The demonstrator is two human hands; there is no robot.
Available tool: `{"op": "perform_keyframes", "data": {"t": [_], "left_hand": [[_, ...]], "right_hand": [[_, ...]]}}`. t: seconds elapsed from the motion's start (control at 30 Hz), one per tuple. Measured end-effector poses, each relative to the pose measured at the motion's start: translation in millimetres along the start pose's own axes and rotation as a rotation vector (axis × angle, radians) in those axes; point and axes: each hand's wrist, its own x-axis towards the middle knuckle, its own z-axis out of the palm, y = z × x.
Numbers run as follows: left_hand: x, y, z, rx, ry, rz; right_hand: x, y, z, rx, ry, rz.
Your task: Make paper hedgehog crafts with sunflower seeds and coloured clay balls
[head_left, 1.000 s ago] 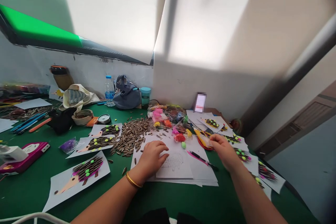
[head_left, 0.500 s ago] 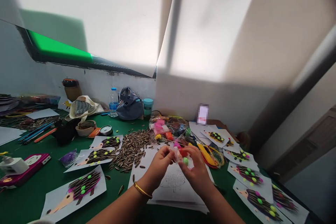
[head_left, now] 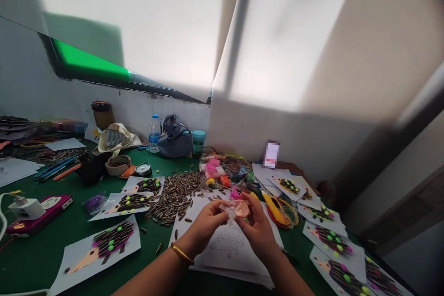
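Over a white sheet with a pencil-drawn hedgehog (head_left: 227, 242), both hands are close together. My left hand (head_left: 206, 222), below a gold bangle (head_left: 181, 253), pinches a crinkled clear plastic wrapper (head_left: 229, 213). Between the thumb and fingers of my right hand (head_left: 258, 224) is a peach-coloured lump of modelling clay (head_left: 242, 209), touching the wrapper. A heap of striped sunflower seeds (head_left: 176, 194) lies left of the sheet, a few spilling onto it. Behind the hands are bagged clay pieces in several colours (head_left: 222, 173).
Hedgehog pictures covered with seeds lie at left (head_left: 113, 243) and right (head_left: 333, 240). Yellow-handled scissors (head_left: 274, 208) rest right of the hands. Toward the wall stand a water bottle (head_left: 154, 134), a grey-blue bag (head_left: 175, 141), a teal-lidded cup (head_left: 199, 142) and a phone (head_left: 271, 153).
The peach clay now shows more plainly in my right hand, with the wrapper stretched toward my left. A green ball seen by my right fingers is out of sight. The view has shifted slightly.
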Motion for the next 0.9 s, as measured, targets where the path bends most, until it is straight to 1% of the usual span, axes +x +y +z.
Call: {"op": "perform_keyframes", "data": {"t": [0.1, 0.23, 0.33, 0.4, 0.47, 0.57, 0.63, 0.73, 0.8, 0.9], "left_hand": [[-3.0, 0.1, 4.3, -0.006, 0.050, 0.012], [-3.2, -5.9, 3.9, 0.051, 0.137, 0.105], [-2.7, -12.9, 0.2, 0.254, 0.223, 0.204], [-3.5, -16.2, -2.4, 0.445, 0.257, 0.290], [-5.1, -16.6, -4.5, 0.594, 0.261, 0.361], [-8.1, -12.2, -5.4, 0.694, 0.227, 0.431], [-10.1, -8.4, -4.3, 0.708, 0.202, 0.457], [-12.2, -6.4, -2.8, 0.729, 0.177, 0.474], [-12.1, -8.2, -3.5, 0.743, 0.212, 0.467], [-9.8, -12.3, -6.8, 0.747, 0.315, 0.414]], "right_hand": [[-3.4, 1.9, 4.1, -0.060, -0.002, -0.026], [-10.0, 3.7, 10.0, -0.248, 0.014, -0.142], [-13.6, 3.3, 15.1, -0.314, 0.054, -0.213], [-14.3, 3.1, 18.4, -0.319, 0.032, -0.237], [-13.9, 3.3, 20.4, -0.331, -0.014, -0.226], [-13.4, 4.2, 20.8, -0.372, -0.028, -0.177], [-13.5, 4.2, 20.3, -0.388, -0.016, -0.183], [-13.5, 0.9, 21.2, -0.416, -0.003, -0.256], [-13.6, -4.0, 23.3, -0.451, 0.017, -0.319], [-14.7, -13.2, 28.3, -0.513, 0.025, -0.415]]}}
